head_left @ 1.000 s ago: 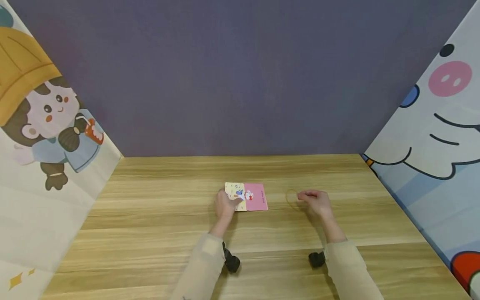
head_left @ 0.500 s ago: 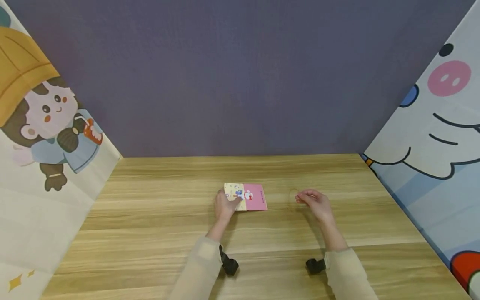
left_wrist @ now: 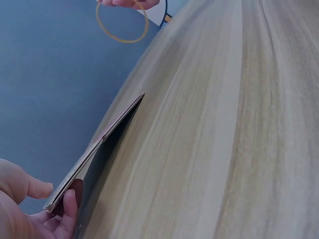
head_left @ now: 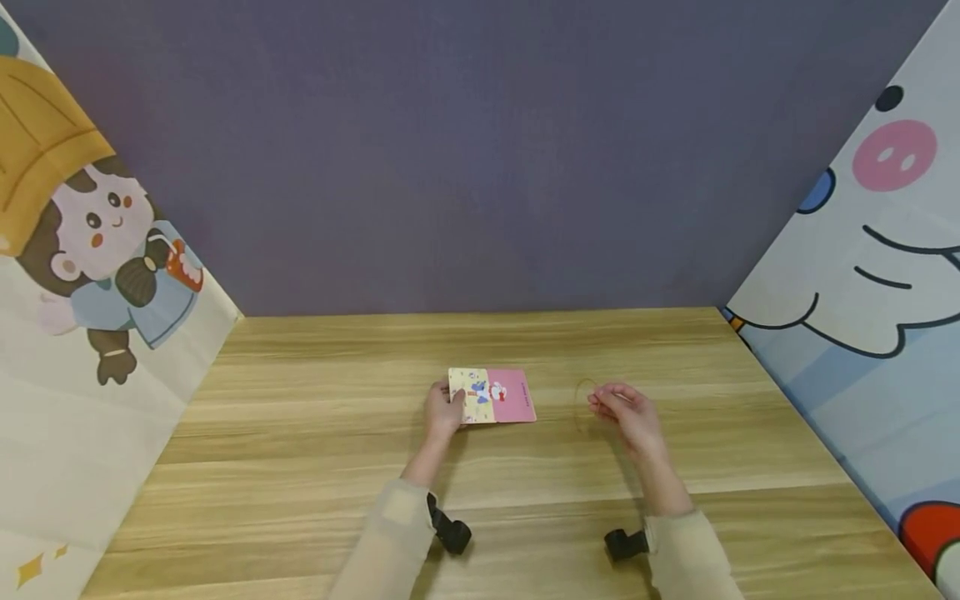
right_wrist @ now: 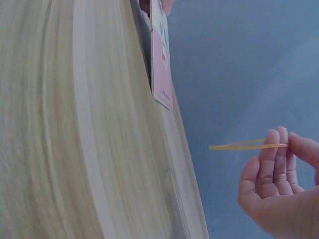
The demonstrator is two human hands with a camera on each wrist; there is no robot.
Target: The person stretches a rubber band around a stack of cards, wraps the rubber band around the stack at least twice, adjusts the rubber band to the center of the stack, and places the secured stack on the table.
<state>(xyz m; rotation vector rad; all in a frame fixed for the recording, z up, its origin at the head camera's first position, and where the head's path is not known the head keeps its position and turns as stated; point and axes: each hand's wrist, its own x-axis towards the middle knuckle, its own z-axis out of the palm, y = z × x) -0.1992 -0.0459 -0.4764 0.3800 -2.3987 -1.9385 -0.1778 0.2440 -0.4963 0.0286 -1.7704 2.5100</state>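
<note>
Your left hand (head_left: 444,410) pinches the card stack (head_left: 492,396) by its left end, long axis pointing right toward the rubber band (head_left: 586,394) pinched in your right hand (head_left: 628,412).

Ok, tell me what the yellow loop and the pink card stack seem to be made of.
Yellow loop: likely rubber, a thin matte band holding a round shape from the right hand.
Pink card stack: probably printed card or paper, thin flat sheets with layered edges, lifted by the left hand.
</note>
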